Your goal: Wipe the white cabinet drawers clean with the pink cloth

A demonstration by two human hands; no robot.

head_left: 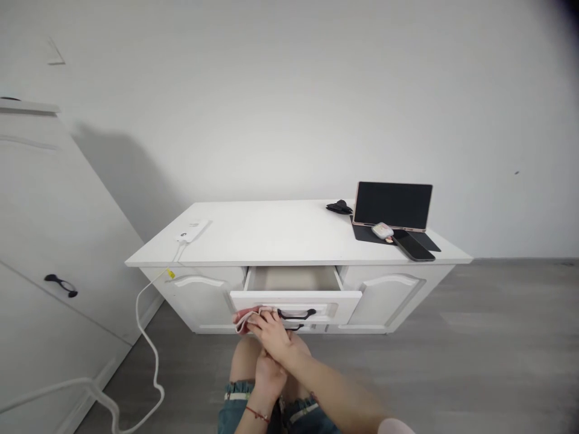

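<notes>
A pink and white cloth [244, 319] lies folded under the fingers of my right hand [272, 336], which holds it against the left part of the drawer front [296, 299]. The drawer is pulled out from a white cabinet [266, 232], and its inside shows a bare pale bottom. Just right of my fingertips is the drawer's black handle [296, 314]. My left hand [270, 375] rests below, over my knees, at the underside of my right wrist. Its fingers are mostly hidden there.
On the cabinet top stand a tablet [392, 205] on a dark cover, a phone [412, 245], a small white case [382, 230] and a black folded item [339, 207]. A white power bank [192, 231] with a white cable [156, 355] sits left. A wardrobe [49, 241] stands at left.
</notes>
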